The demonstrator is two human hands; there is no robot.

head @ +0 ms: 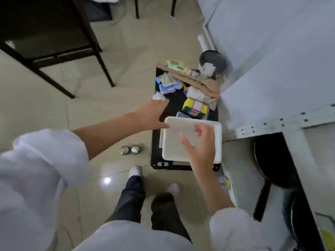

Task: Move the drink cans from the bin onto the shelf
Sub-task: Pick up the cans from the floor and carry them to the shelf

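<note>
Two drink cans are standing upright and side by side on the tiled floor, just to the left of the black bin, their shiny tops facing the camera. The bin is sitting on the floor against a pale cabinet and is crowded with packets; a yellow-and-green sponge pack is lying near its middle, blue-and-white packets are piled toward the far left corner, and a brown cardboard piece is leaning across the far end. A white square tray is lying over the near part of the bin.

The left hand is reaching over the bin's left edge, its thumb touching the tray's far-left corner; its fingers are bent away from the camera, so whether they are gripping anything cannot be told. The right hand is hovering over the tray with fingers spread wide, holding nothing. Both arms are coming out of rolled white sleeves.

A dark pan is standing beyond the bin's far end. A dark wooden chair is standing on the floor to the far left. At the right, a black frying pan is resting in an open lower compartment. The picture is blurred by motion.
</note>
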